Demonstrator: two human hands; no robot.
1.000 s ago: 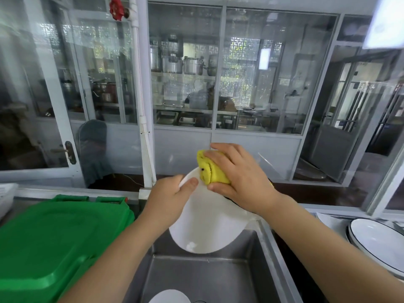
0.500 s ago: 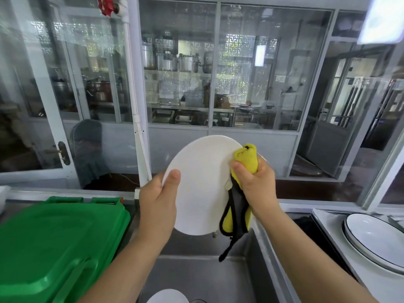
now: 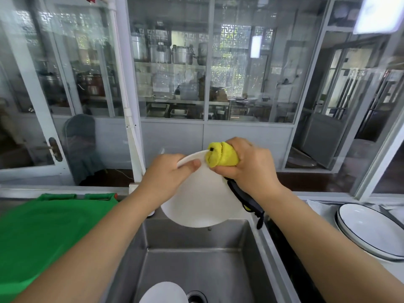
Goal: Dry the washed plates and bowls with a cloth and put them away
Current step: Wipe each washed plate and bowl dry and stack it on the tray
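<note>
The left hand [image 3: 168,171] is gripping the plate [image 3: 201,200] rim; the right hand [image 3: 244,165] is clutching the yellow cloth [image 3: 220,157] — best pressing it firmly along the rim over the sink [image 3: 196,259].

I hold the white plate [image 3: 197,200] in my left hand [image 3: 167,177] over the sink [image 3: 196,259]; my right hand [image 3: 249,165] presses the yellow cloth [image 3: 220,157] on its rim (1 more dish [image 3: 164,291] lies below)

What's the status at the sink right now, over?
Left hand grips white plate rim above sink. Right hand presses bunched yellow cloth on plate's far edge. Another dish waits in sink. Nothing in the way.
</note>
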